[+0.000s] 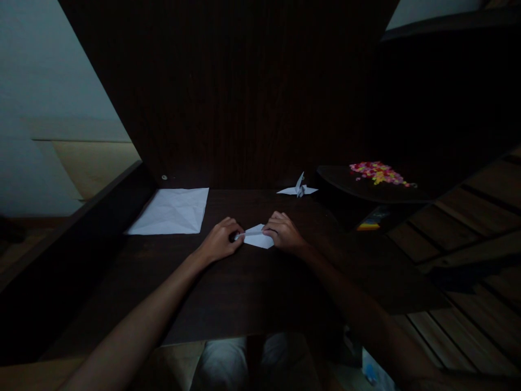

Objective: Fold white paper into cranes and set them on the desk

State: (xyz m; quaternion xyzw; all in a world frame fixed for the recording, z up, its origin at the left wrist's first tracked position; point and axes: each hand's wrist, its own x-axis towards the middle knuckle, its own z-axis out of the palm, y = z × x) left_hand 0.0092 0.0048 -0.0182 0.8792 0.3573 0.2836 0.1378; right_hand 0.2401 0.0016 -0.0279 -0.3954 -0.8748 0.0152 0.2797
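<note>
A small folded piece of white paper (256,237) lies on the dark desk between my two hands. My left hand (222,239) pinches its left end, thumb and fingers closed on it. On the opposite side, my right hand (283,232) is closed on the paper's right part, fingertips near a lengthwise crease. Beyond my right hand, a folded white paper crane (300,189) stands near the desk's back panel. To the left rest flat white sheets (173,210) with visible creases.
A low curved shelf (337,176) at the right bears a heap of small pink, red and yellow pieces (380,172). Beneath it sits something with a yellow-orange edge (368,226). A raised side board (73,233) bounds the desk (228,293) on the left.
</note>
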